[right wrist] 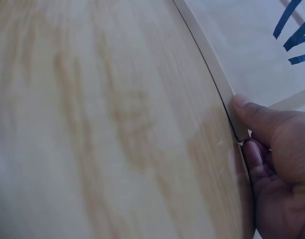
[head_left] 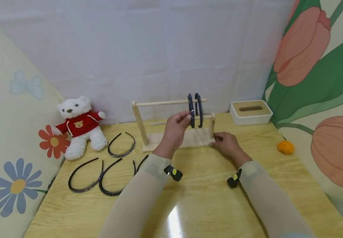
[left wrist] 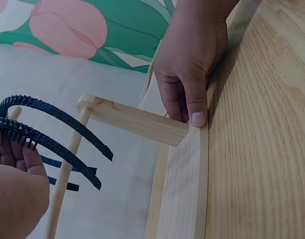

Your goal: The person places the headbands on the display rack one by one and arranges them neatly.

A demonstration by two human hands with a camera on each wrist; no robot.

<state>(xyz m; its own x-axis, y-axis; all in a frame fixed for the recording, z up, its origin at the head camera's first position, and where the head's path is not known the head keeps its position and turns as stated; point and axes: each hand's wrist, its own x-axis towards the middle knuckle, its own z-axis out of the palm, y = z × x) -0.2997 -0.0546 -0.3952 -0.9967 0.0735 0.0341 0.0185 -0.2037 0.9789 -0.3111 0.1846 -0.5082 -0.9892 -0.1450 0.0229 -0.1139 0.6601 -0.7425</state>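
Note:
My left hand pinches a dark toothed headband near the right end of a wooden rack's upper rod. A second dark headband is just right of it, also at the rods. In the left wrist view, a rod passes between the arms of the held headband; whether it bears any weight cannot be told. Thumb and fingers of my right hand grip the right end of the rack's base. Up close in the right wrist view, the right thumb lies on top of that base corner.
Several dark toothed headbands lie at the left of the table, including a back one and a front-left one; my left sleeve partly covers another. A white teddy bear sits behind them. Right are a tissue box and an orange fluffy ball.

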